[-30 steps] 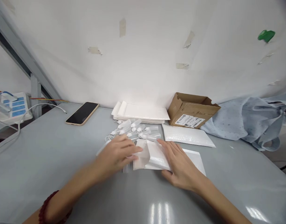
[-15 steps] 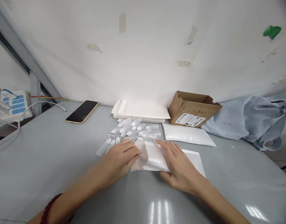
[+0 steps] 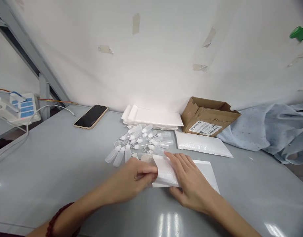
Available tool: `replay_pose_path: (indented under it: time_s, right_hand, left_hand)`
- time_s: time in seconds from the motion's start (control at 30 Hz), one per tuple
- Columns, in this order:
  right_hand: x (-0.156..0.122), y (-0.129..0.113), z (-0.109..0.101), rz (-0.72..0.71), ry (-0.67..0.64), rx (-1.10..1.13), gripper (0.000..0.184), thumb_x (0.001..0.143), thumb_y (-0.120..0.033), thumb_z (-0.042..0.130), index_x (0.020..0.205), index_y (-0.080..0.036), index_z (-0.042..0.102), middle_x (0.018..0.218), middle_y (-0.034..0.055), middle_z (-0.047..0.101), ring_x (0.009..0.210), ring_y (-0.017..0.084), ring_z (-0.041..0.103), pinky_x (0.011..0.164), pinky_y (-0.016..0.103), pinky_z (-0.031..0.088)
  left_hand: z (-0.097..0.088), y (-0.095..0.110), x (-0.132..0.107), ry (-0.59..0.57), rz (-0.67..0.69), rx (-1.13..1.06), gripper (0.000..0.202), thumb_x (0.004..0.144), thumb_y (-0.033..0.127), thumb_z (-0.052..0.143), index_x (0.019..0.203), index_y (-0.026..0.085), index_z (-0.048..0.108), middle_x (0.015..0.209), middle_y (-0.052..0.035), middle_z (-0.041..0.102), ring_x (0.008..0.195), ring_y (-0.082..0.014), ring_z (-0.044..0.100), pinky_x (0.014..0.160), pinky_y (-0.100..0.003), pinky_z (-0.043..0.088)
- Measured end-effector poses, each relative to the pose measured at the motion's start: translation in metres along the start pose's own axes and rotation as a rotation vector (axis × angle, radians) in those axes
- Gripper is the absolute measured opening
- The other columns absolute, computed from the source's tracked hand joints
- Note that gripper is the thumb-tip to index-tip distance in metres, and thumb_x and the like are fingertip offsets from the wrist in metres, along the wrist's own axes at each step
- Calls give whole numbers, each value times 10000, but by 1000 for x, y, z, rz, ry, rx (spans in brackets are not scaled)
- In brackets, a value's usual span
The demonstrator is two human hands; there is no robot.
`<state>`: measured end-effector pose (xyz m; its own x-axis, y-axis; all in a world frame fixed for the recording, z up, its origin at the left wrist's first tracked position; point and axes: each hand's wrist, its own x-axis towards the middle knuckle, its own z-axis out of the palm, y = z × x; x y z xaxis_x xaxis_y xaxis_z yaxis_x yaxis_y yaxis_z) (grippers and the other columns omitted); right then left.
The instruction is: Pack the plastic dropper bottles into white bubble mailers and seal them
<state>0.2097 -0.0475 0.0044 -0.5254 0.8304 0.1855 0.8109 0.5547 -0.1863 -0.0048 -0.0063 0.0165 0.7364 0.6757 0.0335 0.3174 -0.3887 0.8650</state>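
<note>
Hands are working close together over the near part of the smooth grey desk (image 3: 55,171). The left hand (image 3: 133,176), which is wearing a dark red bead bracelet (image 3: 56,219) on the wrist, is pinching the left end of a white padded mailer (image 3: 165,171); its fingers are clenched on that edge. The right hand (image 3: 191,181) is lying flat on top of the mailer, fingers stretched out and released, and is pressing it down on the desk.

A moment ago the flap was standing open and a brownish strip was showing at the mouth. Now the flap is lying folded down and the strip is not showing any more, so I am judging the closing of this mailer as nearly finished. The mailer is flat and rectangular, with a bubbly, slightly shiny skin.

Just behind the hands a heap of small bottles (image 3: 141,141) is lying: slim, round, translucent plastic with white caps. To the right of it a second mailer (image 3: 203,144) is resting flat. Farther back, a stack of mailers (image 3: 153,117) is sitting against the wall, beside an open box (image 3: 210,115) of brown cardboard with a label. At the far left a phone (image 3: 91,116) is lying with its black screen up, and at the far right a crumpled light blue cloth (image 3: 272,128) is spreading.
</note>
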Motion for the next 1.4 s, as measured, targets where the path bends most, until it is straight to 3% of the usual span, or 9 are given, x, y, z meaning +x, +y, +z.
replay_pose_path:
  time_s: [0.1, 0.23, 0.37, 0.57, 0.77, 0.97, 1.17, 1.3, 1.4]
  right_hand:
    - [-1, 8, -2, 21, 40, -20, 743, 687, -152, 476, 1379, -118, 207, 1197, 169, 513, 1029, 321, 473, 860, 499, 445]
    - [-2, 18, -3, 53, 78, -45, 744, 701, -161, 471, 1391, -123, 197, 1186, 167, 521, 1005, 315, 485, 857, 504, 445]
    - [-3, 22, -5, 79, 99, -49, 756, 701, -175, 483, 1399, -147, 196, 1179, 157, 528, 989, 318, 496, 851, 512, 443]
    - [-5, 22, -7, 82, 103, -32, 776, 688, -179, 492, 1398, -160, 180, 1191, 155, 515, 1019, 325, 495, 901, 533, 417]
    - [-5, 26, -6, 101, 110, -21, 775, 690, -185, 499, 1392, -169, 173, 1179, 155, 516, 1006, 322, 499, 896, 532, 417]
    - [-3, 26, -5, 109, 75, -9, 765, 686, -180, 507, 1384, -120, 198, 1168, 159, 507, 1007, 307, 475, 898, 507, 418]
    - [-2, 21, -4, 125, 58, 8, 764, 685, -168, 497, 1387, -126, 198, 1130, 149, 513, 983, 302, 480, 877, 510, 429]
    - [-1, 16, 2, 82, 52, 9, 796, 684, -161, 495, 1399, -145, 146, 1194, 159, 496, 1022, 319, 477, 871, 518, 436]
    - [0, 10, 5, 55, 26, 2, 785, 681, -151, 489, 1391, -140, 154, 1212, 167, 490, 1054, 332, 471, 878, 520, 434]
  left_hand:
    - [-20, -7, 0, 227, -77, -35, 231, 877, 227, 461, 868, 200, 690, 762, 15, 690, 682, -134, 610, 589, -221, 452]
    - [-48, -41, 7, 637, -114, 406, 278, 882, 294, 446, 1037, 163, 635, 1086, -81, 672, 1022, -247, 589, 756, -330, 495]
    - [-61, -72, 17, 512, -175, 567, 400, 900, 317, 396, 1216, 116, 538, 1245, -136, 582, 1227, -290, 455, 887, -405, 468]
    - [-62, -81, 26, 480, -156, 579, 379, 888, 328, 419, 1160, 124, 587, 1074, -114, 662, 1071, -285, 545, 838, -395, 479]
    - [-66, -70, 19, 545, -108, 554, 315, 895, 362, 439, 1029, 173, 652, 992, -85, 687, 992, -258, 569, 774, -350, 477]
    - [-62, -33, 2, 699, -117, 200, 235, 853, 394, 561, 881, 203, 695, 893, -23, 697, 802, -178, 598, 696, -268, 468]
    - [-39, -26, 0, 349, 126, 214, 179, 892, 257, 523, 866, 207, 693, 820, -21, 693, 741, -148, 590, 609, -238, 451]
    - [-15, -35, 7, 322, 412, 344, 185, 903, 141, 491, 912, 179, 672, 796, -32, 699, 736, -146, 561, 677, -265, 463]
    - [-4, -32, 10, 282, 477, 342, 189, 896, 108, 490, 855, 170, 664, 742, -24, 681, 699, -139, 529, 637, -244, 445]
